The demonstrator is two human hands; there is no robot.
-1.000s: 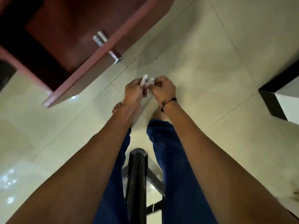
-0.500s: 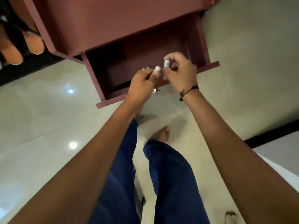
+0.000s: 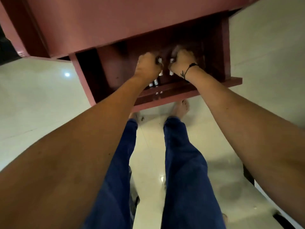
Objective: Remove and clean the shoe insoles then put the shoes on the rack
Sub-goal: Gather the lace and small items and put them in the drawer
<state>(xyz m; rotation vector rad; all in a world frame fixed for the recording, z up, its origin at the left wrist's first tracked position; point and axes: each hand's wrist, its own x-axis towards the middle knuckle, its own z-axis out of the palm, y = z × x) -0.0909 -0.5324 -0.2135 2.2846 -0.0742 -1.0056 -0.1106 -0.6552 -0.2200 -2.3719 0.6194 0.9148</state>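
Shoes and insoles: I am not finding them in this head view, so I cannot tell where they are lying.

I am watching both hands working inside an open drawer (image 3: 214,85) of a reddish-brown cabinet (image 3: 132,22). The left hand (image 3: 146,65) is curling into a fist round a small white cylinder (image 3: 159,61), with an end poking out above and below the fingers. The right hand (image 3: 181,61) is gripping a second white cylinder (image 3: 172,60) the same way, just beside the first, not touching. More small cylinders (image 3: 153,82) are lying in the drawer near its front wall, below the left wrist. A black cord bracelet (image 3: 189,67) is sitting on the right wrist. Blue trousers (image 3: 181,162) and a bare foot (image 3: 180,108) are showing over a pale tiled floor (image 3: 41,104).
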